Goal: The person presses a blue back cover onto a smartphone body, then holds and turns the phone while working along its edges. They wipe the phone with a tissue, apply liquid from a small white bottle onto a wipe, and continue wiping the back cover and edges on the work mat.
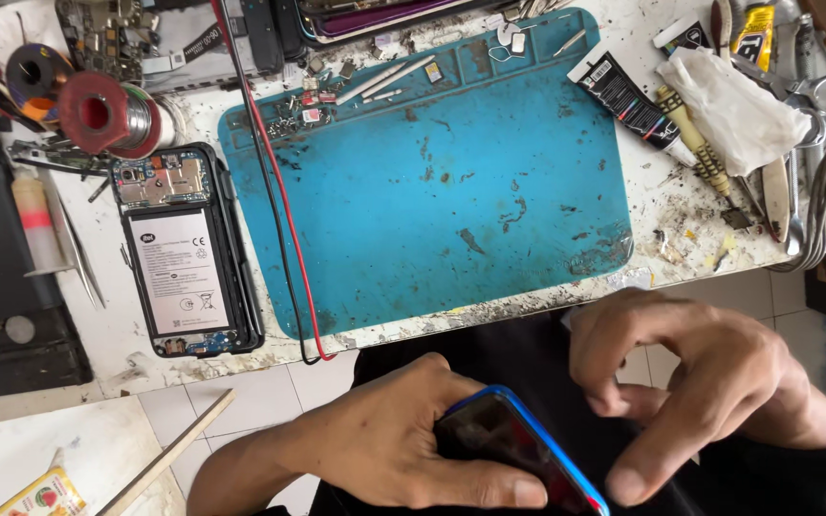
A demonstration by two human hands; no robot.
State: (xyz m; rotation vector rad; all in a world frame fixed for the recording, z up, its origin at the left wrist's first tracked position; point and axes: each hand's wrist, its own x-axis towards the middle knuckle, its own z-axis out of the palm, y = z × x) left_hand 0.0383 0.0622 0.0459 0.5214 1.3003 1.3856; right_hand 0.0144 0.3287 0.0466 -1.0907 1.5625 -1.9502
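Nearest the camera, below the table edge and over the person's dark-clothed lap, the left hand (384, 444) is closed around a blue-edged smartphone with a dark glossy screen (513, 449), thumb lying along its lower side and fingers wrapped under it. The right hand (709, 382) hovers just beside the phone's upper corner, fingers curled and apart; its grip is loose and holds nothing, and whether a fingertip touches the blue rim I cannot tell. Since the phone is held out over the tiled floor (260, 392) rather than above the table, a slip of the left hand's grip would likely drop it onto the tiles; pressing hard at one corner could also twist it out of the palm. Farther off, the worn white table (662, 205) carries a stained blue rectangular work mat (432, 182), with red and black wires (284, 205) running down its left edge. Left of the mat lies an opened black phone with its white battery and circuit boards exposed (184, 253). Beyond are small loose parts (303, 110), a black glue tube (628, 100), a crumpled white cloth (733, 105) and a red solder spool (97, 113).
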